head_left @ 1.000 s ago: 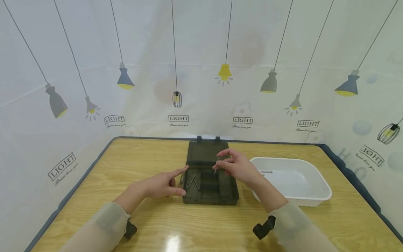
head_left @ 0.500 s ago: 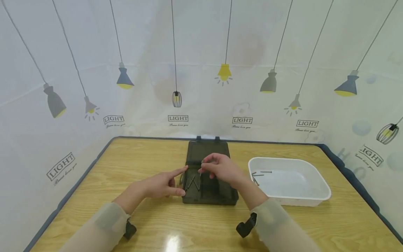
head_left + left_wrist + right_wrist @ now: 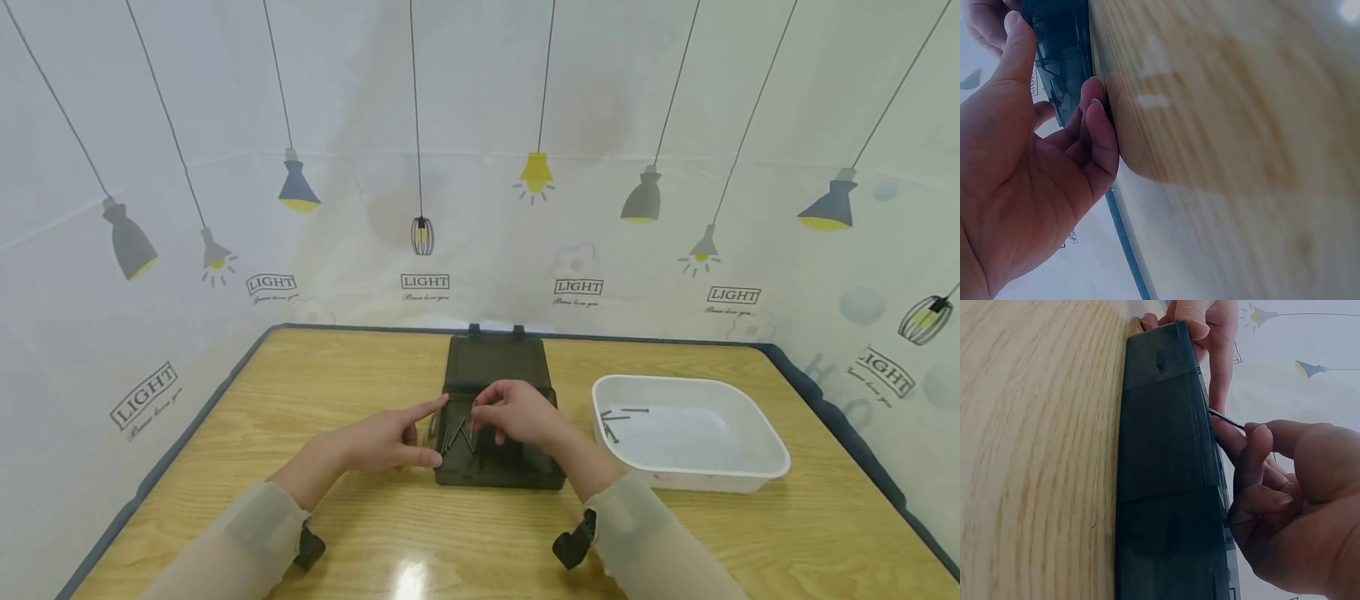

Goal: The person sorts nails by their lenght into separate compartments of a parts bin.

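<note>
A dark see-through plastic box [image 3: 517, 467] stands on the table with its lid [image 3: 497, 362] folded back. Several thin metal nails [image 3: 455, 436] lie in its left compartment. My right hand [image 3: 521, 412] is over this compartment, pinching one nail [image 3: 1227, 418] between thumb and forefinger, its far end angled down to the box. Along the box's left side rests my left hand [image 3: 382, 437]. Its thumb touches the front left corner and its straight forefinger reaches the back left corner. In the left wrist view its other fingers [image 3: 1100, 134] are loosely bent beside the box.
A white tub [image 3: 690, 471] stands right of the box, with several more nails [image 3: 615, 417] at its left end. Wooden tabletop [image 3: 337, 367] surrounds both. A printed curtain [image 3: 480, 208] hangs behind the table's dark edge.
My right hand has moved left and down with its nail, from above the box's middle to the left compartment. The left hand has stayed in place.
</note>
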{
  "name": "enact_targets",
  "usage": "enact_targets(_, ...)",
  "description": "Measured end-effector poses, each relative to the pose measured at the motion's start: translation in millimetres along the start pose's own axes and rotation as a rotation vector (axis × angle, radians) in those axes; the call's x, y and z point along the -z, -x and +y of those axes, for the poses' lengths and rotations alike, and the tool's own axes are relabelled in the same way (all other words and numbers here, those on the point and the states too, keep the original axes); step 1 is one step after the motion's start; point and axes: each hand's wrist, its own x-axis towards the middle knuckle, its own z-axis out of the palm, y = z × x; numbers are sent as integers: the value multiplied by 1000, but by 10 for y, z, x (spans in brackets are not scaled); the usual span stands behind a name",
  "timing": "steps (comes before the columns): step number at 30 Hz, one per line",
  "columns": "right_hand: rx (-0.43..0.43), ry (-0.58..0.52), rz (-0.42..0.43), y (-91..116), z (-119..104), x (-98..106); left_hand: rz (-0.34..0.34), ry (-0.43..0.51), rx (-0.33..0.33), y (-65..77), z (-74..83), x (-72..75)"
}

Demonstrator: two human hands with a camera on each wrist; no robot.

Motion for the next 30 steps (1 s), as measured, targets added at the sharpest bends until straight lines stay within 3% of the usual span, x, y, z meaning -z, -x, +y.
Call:
enact_targets(10, -12, 10, -10, 10, 19, -9, 3, -5, 1, 16, 17, -10)
enact_targets(16, 44, 40, -8, 148, -24, 104, 8, -7, 5, 18, 22, -17)
enact_targets(20, 80, 41, -22, 295, -59, 347, 11, -6, 6, 15, 18, -20)
enact_targets(24, 70, 48, -29, 462, -20, 714, 10, -13, 10, 12, 15, -17)
enact_targets(30, -3, 94, 43, 676, 259, 1307, 6, -16, 10, 21, 22, -7)
